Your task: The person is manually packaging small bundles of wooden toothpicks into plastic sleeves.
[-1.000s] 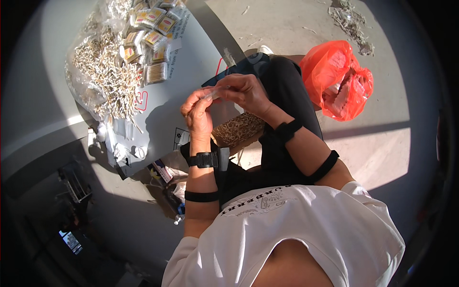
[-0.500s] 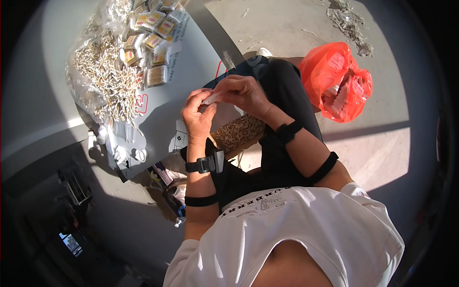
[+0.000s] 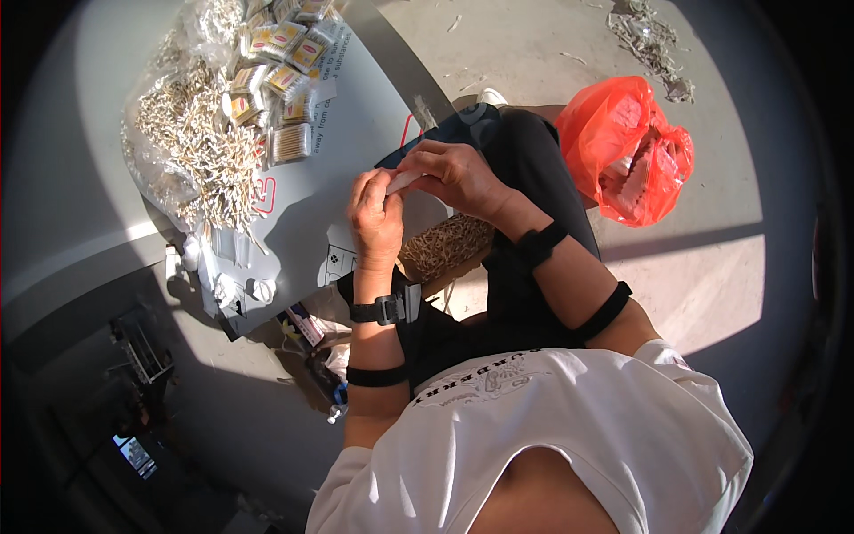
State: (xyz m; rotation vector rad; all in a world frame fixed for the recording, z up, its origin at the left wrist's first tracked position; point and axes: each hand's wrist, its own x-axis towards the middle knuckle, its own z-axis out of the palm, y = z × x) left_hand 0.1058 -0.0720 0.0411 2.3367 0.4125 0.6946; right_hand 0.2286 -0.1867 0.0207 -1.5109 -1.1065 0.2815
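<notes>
My left hand (image 3: 377, 216) and my right hand (image 3: 455, 173) meet above my lap and both pinch a small pale packet (image 3: 402, 181) between their fingertips. Just below the hands a box of thin pale sticks (image 3: 445, 246) rests on my lap. A grey sheet (image 3: 347, 151) lies to the left, with a loose heap of pale sticks (image 3: 200, 147) and several filled small packets (image 3: 285, 53) on it.
An orange plastic bag (image 3: 633, 147) holding white items sits on the concrete floor to the right. More scattered sticks (image 3: 654, 40) lie at the far top right. Small white pieces (image 3: 222, 285) and clutter lie in shadow at the sheet's lower left edge.
Both hands stay together on the small packet, with only slight finger shifts. Nothing else moved.
</notes>
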